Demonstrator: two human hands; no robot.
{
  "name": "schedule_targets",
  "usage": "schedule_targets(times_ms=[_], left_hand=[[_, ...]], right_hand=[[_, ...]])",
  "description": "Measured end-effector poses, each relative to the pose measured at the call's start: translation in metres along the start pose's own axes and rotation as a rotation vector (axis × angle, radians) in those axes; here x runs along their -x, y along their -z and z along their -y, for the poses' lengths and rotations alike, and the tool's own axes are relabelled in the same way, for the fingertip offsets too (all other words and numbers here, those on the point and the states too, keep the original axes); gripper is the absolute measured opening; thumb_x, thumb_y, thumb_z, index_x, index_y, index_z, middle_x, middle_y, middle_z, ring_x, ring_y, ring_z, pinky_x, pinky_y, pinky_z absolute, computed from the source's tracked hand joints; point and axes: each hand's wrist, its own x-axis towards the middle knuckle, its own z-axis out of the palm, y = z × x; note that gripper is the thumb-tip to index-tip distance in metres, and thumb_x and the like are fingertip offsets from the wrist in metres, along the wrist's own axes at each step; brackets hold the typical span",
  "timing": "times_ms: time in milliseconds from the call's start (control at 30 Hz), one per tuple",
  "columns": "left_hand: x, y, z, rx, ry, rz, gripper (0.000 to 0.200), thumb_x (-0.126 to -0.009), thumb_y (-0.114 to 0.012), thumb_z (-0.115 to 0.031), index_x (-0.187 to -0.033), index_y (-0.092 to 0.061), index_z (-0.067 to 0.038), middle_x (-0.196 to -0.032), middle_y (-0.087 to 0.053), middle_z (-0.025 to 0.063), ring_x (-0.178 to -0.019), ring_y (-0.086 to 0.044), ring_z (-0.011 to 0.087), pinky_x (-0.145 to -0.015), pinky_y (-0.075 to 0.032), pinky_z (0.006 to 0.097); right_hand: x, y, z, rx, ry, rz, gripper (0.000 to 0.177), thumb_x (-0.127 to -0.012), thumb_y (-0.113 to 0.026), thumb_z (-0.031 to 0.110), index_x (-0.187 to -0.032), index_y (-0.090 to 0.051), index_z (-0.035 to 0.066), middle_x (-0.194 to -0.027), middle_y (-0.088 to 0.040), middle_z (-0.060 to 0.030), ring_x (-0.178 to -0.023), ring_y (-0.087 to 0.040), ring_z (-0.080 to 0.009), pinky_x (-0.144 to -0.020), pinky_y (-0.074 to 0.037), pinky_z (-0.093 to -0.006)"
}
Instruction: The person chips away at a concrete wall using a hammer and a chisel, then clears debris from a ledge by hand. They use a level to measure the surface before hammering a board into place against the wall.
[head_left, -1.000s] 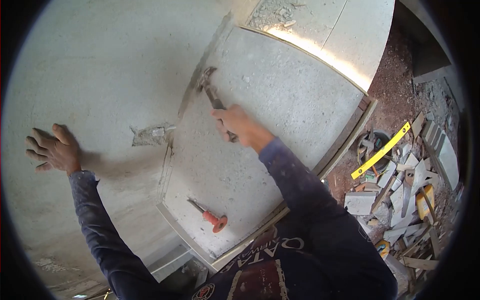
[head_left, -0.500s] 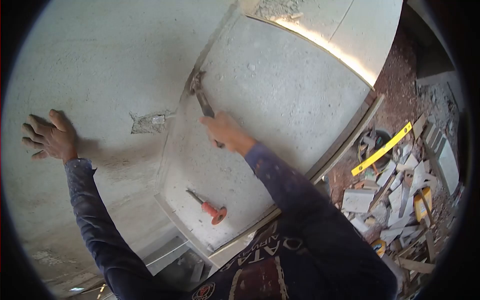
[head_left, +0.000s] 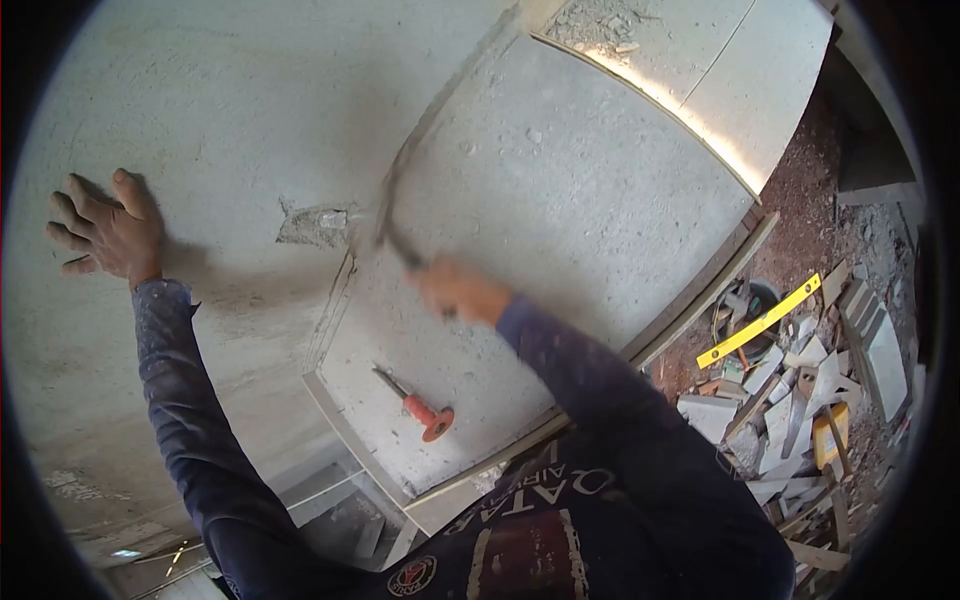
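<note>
My left hand lies spread against the grey plastered wall, fingers apart and holding nothing. My right hand is closed around the dark handle of a hammer; both are smeared by motion. The blurred hammer end is close to the corner where the wall meets a dusty concrete slab. On the slab, nearer my body, lies a chisel with a red grip and round hand guard. A rough chipped recess shows in the wall between my hands.
A yellow spirit level rests over a dark bucket on the right. Broken tile pieces and a yellow container lie on the floor below. Loose rubble sits on the farther surface. Wooden boards edge the slab.
My right hand and the hammer have moved nearer to my body along the corner. My left hand stays on the wall. The whole view has shifted slightly.
</note>
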Motion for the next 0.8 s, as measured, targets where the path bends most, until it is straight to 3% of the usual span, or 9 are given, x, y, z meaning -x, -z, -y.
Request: schedule_targets(times_ms=[67,133,167,300,433,500,533,600,800], left_hand=[[-0.001,-0.001,-0.003,0.005,-0.001,-0.005,0.082,-0.091,-0.037,-0.071,-0.155,-0.024,-0.022,-0.161,-0.019,0.0127,-0.15,-0.002,0.0418,-0.109,0.006,0.0752],[-0.001,0.003,0.0,-0.009,0.002,-0.009,0.082,-0.091,-0.037,-0.072,-0.155,-0.024,-0.022,-0.161,-0.02,0.0122,-0.15,-0.003,0.0417,-0.109,0.006,0.0753],[-0.001,0.004,-0.001,0.007,-0.009,-0.009,0.081,-0.091,-0.037,-0.072,-0.154,-0.024,-0.023,-0.161,-0.02,0.0119,-0.15,-0.003,0.0417,-0.108,0.006,0.0755],[0.001,-0.003,0.002,0.042,-0.027,-0.045,0.08,-0.09,-0.04,-0.072,-0.154,-0.026,-0.025,-0.162,-0.02,0.0108,-0.15,-0.003,0.0416,-0.108,0.007,0.0762],[-0.001,-0.001,-0.002,0.071,-0.021,-0.07,0.078,-0.091,-0.041,-0.07,-0.154,-0.027,-0.026,-0.162,-0.021,0.0092,-0.15,-0.004,0.039,-0.108,0.009,0.0752],[-0.002,-0.007,-0.001,0.068,0.001,-0.088,0.077,-0.09,-0.041,-0.07,-0.153,-0.028,-0.027,-0.162,-0.022,0.0084,-0.15,-0.004,0.038,-0.108,0.01,0.0747],[-0.001,-0.006,0.003,0.059,0.016,-0.074,0.077,-0.09,-0.041,-0.07,-0.153,-0.03,-0.027,-0.162,-0.022,0.0076,-0.151,-0.004,0.037,-0.108,0.01,0.0742],[0.001,-0.007,0.004,0.07,0.049,-0.097,0.077,-0.09,-0.04,-0.071,-0.153,-0.032,-0.028,-0.162,-0.022,0.0054,-0.151,-0.004,0.0354,-0.109,0.011,0.0735],[0.002,-0.008,0.004,0.103,0.022,-0.123,0.076,-0.091,-0.037,-0.074,-0.153,-0.031,-0.031,-0.162,-0.022,0.0022,-0.151,-0.004,0.0337,-0.109,0.009,0.0746]], right_hand=[[0.042,-0.035,0.047,0.097,-0.487,-0.132,0.04,-0.096,-0.062,0.042,-0.09,-0.057,0.003,-0.062,-0.05,0.0018,-0.047,-0.049,-0.0118,-0.042,-0.043,-0.0315],[0.056,-0.009,0.008,0.505,0.129,-0.393,0.04,-0.096,-0.061,0.043,-0.096,-0.058,0.004,-0.064,-0.051,0.0015,-0.047,-0.049,-0.0109,-0.04,-0.042,-0.0288],[0.068,0.005,0.106,-0.052,-0.399,-0.491,0.037,-0.097,-0.06,0.042,-0.101,-0.055,0.006,-0.067,-0.052,0.0013,-0.048,-0.049,-0.01,-0.04,-0.042,-0.0281],[0.047,0.101,0.192,0.035,0.562,-1.121,0.032,-0.102,-0.05,0.029,-0.079,-0.05,0.007,-0.063,-0.06,-0.007,-0.041,-0.052,-0.0159,-0.036,-0.039,-0.028],[-0.062,0.121,0.137,0.375,0.628,-1.766,0.03,-0.102,-0.049,0.028,-0.103,-0.054,-0.002,-0.069,-0.062,-0.0079,-0.051,-0.059,-0.0206,-0.047,-0.048,-0.0346],[-0.08,0.077,0.047,0.504,0.123,-1.147,0.039,-0.1,-0.055,0.027,-0.122,-0.048,-0.004,-0.071,-0.059,-0.0058,-0.054,-0.058,-0.0216,-0.052,-0.051,-0.0378],[-0.055,0.052,0.064,0.189,-0.21,-0.717,0.048,-0.098,-0.057,0.027,-0.132,-0.045,-0.005,-0.071,-0.058,-0.0047,-0.056,-0.058,-0.0221,-0.055,-0.052,-0.0394],[-0.003,0.038,0.094,-0.188,-0.381,-0.469,0.027,-0.098,-0.057,0.023,-0.111,-0.055,-0.001,-0.068,-0.054,-0.0028,-0.047,-0.05,-0.0168,-0.044,-0.045,-0.0358],[0.037,0.087,0.192,-0.087,0.393,-1.026,0.021,-0.1,-0.052,0.024,-0.089,-0.05,0.006,-0.054,-0.046,-0.001,-0.039,-0.043,-0.0115,-0.036,-0.036,-0.0304]])
